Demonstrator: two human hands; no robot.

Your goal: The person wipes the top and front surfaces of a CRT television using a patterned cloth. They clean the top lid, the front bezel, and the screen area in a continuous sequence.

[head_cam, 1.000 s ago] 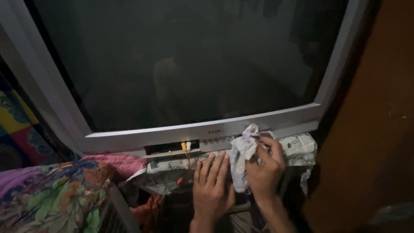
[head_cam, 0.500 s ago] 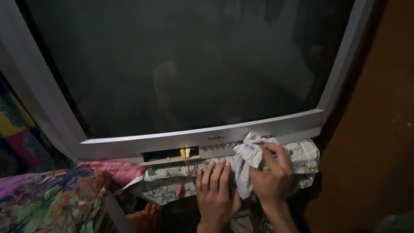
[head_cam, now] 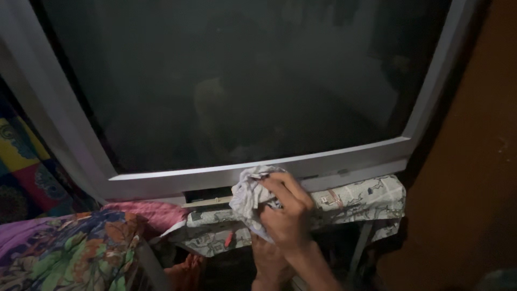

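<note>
1. The right hand [head_cam: 288,213] is closed around a crumpled cloth [head_cam: 249,198]. The fingers are bent over the top of the cloth and press it against the lower front edge of the television [head_cam: 161,177].
2. The cloth is pale, white-grey with a faint lilac tone, and full of folds. One corner hangs down below the hand.
3. The cloth sits near the middle of the silver bottom frame, just to the right of a dark, narrow slot [head_cam: 207,195] in that frame.
4. The left hand [head_cam: 269,261] is lower, under the right wrist and mostly hidden by it. I cannot tell if it is open or closed, or what it touches.
5. The television has a large dark glass screen [head_cam: 242,81] with weak reflections, and a grey-silver frame around it.
6. Under the television lies a printed sheet [head_cam: 361,196], white with dark line drawings. It covers the edge of the stand and hangs down a little in front.
7. On the left side there is a flowered fabric [head_cam: 64,253] in green, orange and purple, and behind it a pink cloth [head_cam: 145,211].
8. On the right side stands a brown wall [head_cam: 474,161].
</note>
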